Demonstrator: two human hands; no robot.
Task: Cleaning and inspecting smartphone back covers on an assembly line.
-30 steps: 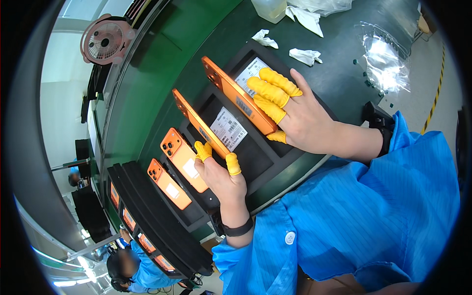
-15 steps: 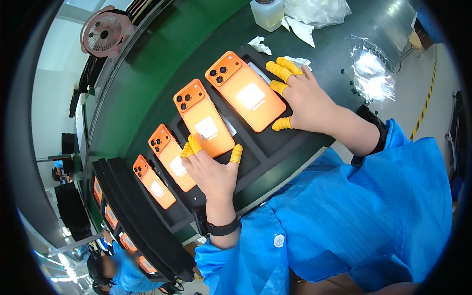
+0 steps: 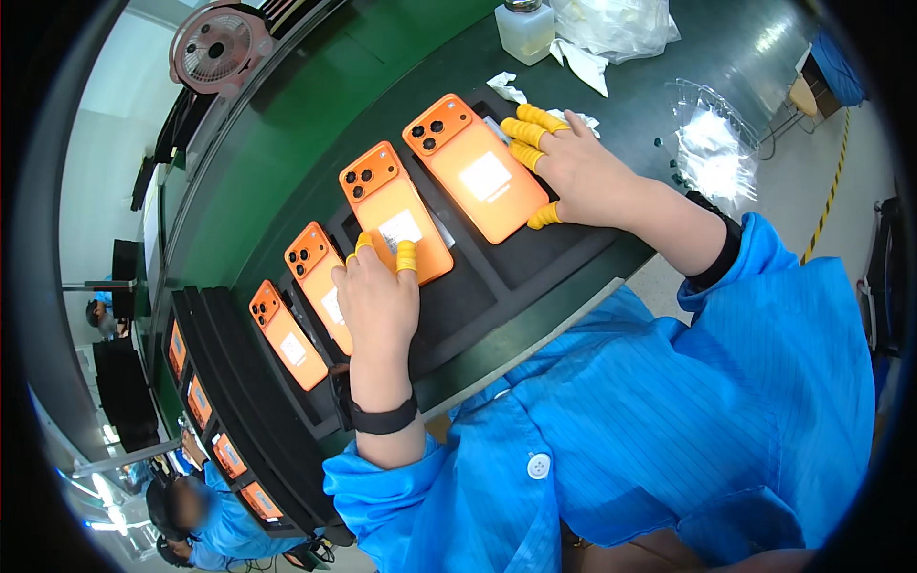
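Observation:
Several orange smartphones lie back up in a slanting row in a black foam tray (image 3: 475, 270), each with a white label on its back. My right hand (image 3: 594, 179), with yellow finger cots, is open beside the rightmost phone (image 3: 485, 177). Its fingers lie along that phone's right edge and its thumb is at the lower right corner. My left hand (image 3: 375, 298) is over the gap between the second phone from the right (image 3: 394, 205) and the third phone (image 3: 313, 258). Its thumb and a fingertip show apart; the other fingertips are hidden.
At the left, a stack of black trays (image 3: 258, 406) holds more orange phones. White tissues (image 3: 506, 88), a bottle of pale liquid (image 3: 525, 33) and clear plastic bags (image 3: 712, 153) lie beyond my right hand on the green table. A co-worker in blue (image 3: 229, 516) is at lower left.
My left hand has moved left, away from the lower end of the second phone, and its thumb has come nearer the fingers. My right hand has shifted slightly up and left in view.

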